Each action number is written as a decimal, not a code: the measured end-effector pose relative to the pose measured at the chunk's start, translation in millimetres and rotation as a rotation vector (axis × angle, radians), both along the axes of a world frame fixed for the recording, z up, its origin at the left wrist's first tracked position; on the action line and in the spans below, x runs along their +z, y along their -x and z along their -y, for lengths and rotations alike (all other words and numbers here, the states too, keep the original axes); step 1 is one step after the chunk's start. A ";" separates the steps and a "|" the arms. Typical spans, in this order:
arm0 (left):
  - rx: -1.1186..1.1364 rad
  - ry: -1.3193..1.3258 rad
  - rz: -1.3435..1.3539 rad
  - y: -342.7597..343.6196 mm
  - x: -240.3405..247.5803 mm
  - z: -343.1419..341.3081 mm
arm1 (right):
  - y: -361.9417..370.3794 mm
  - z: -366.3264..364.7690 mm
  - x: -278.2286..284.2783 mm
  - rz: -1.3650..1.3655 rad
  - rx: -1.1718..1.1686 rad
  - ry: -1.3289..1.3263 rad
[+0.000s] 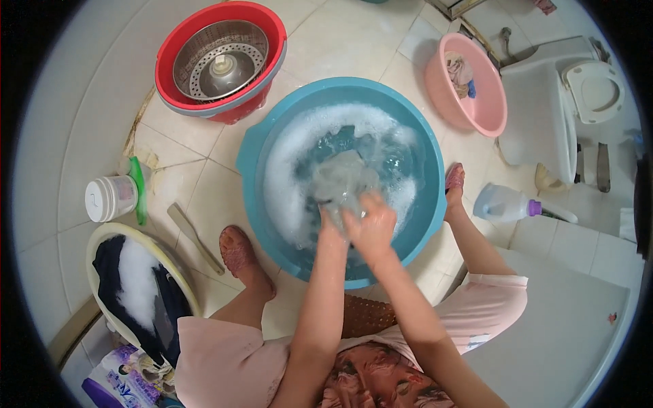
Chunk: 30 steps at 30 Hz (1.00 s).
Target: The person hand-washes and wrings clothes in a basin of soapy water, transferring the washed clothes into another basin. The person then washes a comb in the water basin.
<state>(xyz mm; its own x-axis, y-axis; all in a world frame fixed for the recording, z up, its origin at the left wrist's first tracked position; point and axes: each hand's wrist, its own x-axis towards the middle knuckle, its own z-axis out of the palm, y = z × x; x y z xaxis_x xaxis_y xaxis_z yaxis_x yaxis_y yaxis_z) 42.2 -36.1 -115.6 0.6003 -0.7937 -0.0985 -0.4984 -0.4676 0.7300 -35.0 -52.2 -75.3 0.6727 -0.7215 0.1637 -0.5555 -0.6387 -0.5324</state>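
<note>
We see both of our hands down in a round teal plastic basin (255, 170) that sits on the pale glossy tiled floor (340, 34) between our feet. The basin has a smooth thick rim and holds clear water ringed by a thick crescent of white foam (289, 170), fluffy and fine-bubbled, heaviest along the left wall.

In the middle of the water lies a grey garment (343, 178), soaked, limp and crumpled into soft folds, partly translucent under the surface. Our left hand (331, 219) and right hand (373, 224) meet at its near edge, touching each other. The fingers of both hands are curled and pressed together, gripping a bunched fold of the wet cloth between them; the hands look wet.

Behind the basin stands a red plastic bucket (272, 30) with a perforated stainless steel spinner basket (219, 58) inside, shiny and round. To the right is a pink plastic bowl (493, 109) tilted up, with a few small rags in it. Near our right foot lies a translucent white detergent bottle (500, 204) with a purple cap, on its side. At left we see a white lidded jar (109, 198), a flat pale wooden paddle (194, 238), and a cream oval tub (177, 272) holding dark clothes under a mound of suds.
</note>
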 end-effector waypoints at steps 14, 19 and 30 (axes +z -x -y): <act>0.764 0.378 -0.664 -39.3 -32.0 -27.2 | 24.1 87.2 -83.5 -0.131 -0.371 -0.956; 0.633 -0.116 -0.306 -15.5 -75.4 -39.4 | -1.1 39.4 -84.4 -0.401 0.430 0.004; 0.930 0.626 -1.808 0.7 -25.8 -20.5 | -1.6 -7.3 -20.0 0.164 0.052 -0.598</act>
<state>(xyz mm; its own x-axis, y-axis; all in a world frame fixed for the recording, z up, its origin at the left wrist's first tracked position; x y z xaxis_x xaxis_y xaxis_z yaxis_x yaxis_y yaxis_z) 41.5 -15.7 -141.4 0.3083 -0.5443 -0.7802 0.9329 0.3333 0.1362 -33.4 -44.9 -95.2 0.7095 -0.6874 -0.1550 -0.4126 -0.2270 -0.8822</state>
